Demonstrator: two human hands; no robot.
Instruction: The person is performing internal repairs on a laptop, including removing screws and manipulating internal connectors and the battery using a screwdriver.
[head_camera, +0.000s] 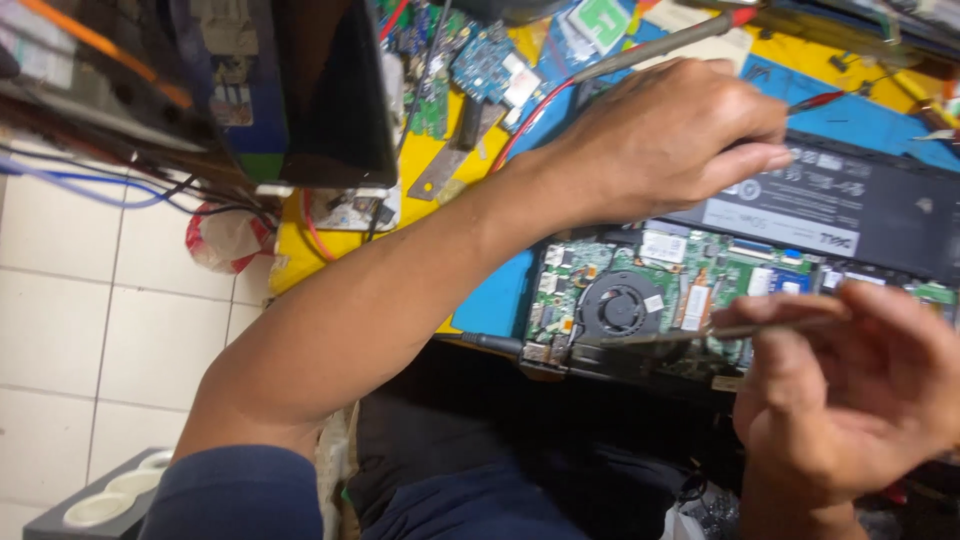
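1. A workbench topped with a yellow surface (300, 262) and a blue mat (497, 300) carries everything.
2. An opened laptop base lies on the mat, its green circuit board (700, 268), round black fan (617, 305) and long black battery (850, 205) exposed.
3. Small blue and green loose circuit boards (485, 62) lie near the far edge.
4. A flat grey metal blade (440, 172) lies on the yellow part.
5. A dark tablet-like screen (335, 90) stands beside them.

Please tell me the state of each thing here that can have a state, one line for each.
Laptop: bottom cover off, board exposed.
Black battery: lying in the laptop, left hand resting on it.
Cooling fan: uncovered; spinning or not, cannot tell.
Thin tool: held in right hand, blurred.
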